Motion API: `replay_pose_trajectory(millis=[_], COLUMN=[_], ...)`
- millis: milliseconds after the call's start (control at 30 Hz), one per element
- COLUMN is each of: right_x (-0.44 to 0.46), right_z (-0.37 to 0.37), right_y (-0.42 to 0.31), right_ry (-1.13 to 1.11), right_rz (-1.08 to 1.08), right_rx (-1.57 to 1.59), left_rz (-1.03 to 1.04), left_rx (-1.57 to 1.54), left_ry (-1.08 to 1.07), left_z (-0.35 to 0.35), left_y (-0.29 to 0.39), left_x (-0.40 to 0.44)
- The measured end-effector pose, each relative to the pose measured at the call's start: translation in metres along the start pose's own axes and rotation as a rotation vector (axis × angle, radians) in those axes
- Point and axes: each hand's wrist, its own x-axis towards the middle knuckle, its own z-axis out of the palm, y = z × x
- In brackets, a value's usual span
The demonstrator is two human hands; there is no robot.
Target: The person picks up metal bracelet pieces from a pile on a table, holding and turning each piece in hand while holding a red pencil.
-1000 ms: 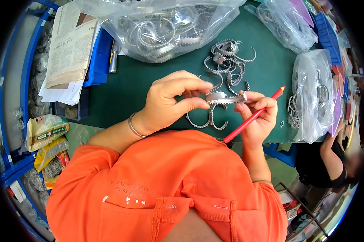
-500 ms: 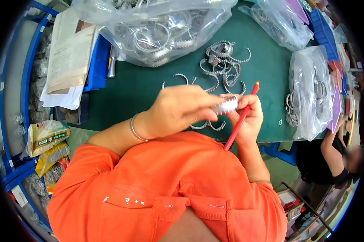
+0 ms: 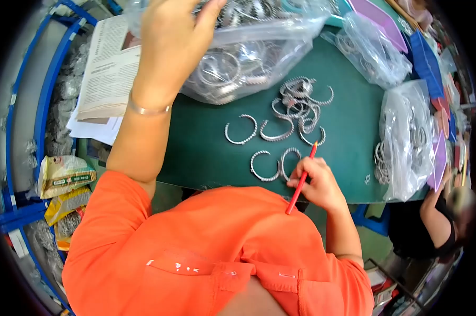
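Observation:
My left hand (image 3: 174, 45) is raised over the large clear plastic bag (image 3: 280, 45) of metal bracelets at the top. Its thumb stands apart, no held object shows, and the other fingertips are cut off by the frame edge. My right hand (image 3: 322, 184) is closed on a red pencil (image 3: 302, 181), tip up. Beside its fingertips, one open cuff bracelet (image 3: 284, 167) lies next to another (image 3: 252, 164) on the green table (image 3: 206, 163). A further bracelet (image 3: 256, 131) lies apart, left of a tangled pile of bracelets (image 3: 301, 100).
Two more clear bags (image 3: 372, 58) (image 3: 404, 142) of bracelets are on the right. Printed papers (image 3: 109, 68) lie at the left, above yellow packets (image 3: 66, 176) by a blue rack (image 3: 48, 105). A person in black (image 3: 419, 226) is at the lower right; another person's arm (image 3: 404, 13) shows at the top right.
My left hand has moved up and left from the table's front to the big bag. The bracelet held between both hands is out of them. My right hand has lowered, still with the pencil.

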Motion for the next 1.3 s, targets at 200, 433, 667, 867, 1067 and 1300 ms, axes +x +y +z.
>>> replay_pose_trajectory(millis=[200, 433, 667, 867, 1067, 1300], right_x=[0.013, 0.030, 0.028, 0.028, 0.028, 0.028], right_z=[-0.008, 0.006, 0.010, 0.013, 0.012, 0.013], right_y=[-0.008, -0.021, -0.016, -0.025, -0.023, -0.021], right_ry=[0.383, 0.367, 0.475, 0.432, 0.497, 0.497], right_rz=[0.062, 0.199, 0.197, 0.183, 0.164, 0.149], right_rx=[1.017, 1.264, 1.043, 0.879, 0.907, 0.991], left_rz=[-0.326, -1.184, -1.315, -1.255, -1.271, -1.351], left_rx=[-0.898, -1.395, -1.362, -1.364, -1.362, -1.432], left_ry=[-0.706, -1.041, -1.004, -1.017, -0.869, -0.880], left_z=[0.000, 0.008, -0.002, -0.001, -0.001, -0.001], left_y=[0.078, 0.080, 0.072, 0.075, 0.073, 0.069], left_x=[-0.070, -0.119, -0.123, -0.127, -0.128, -0.131])
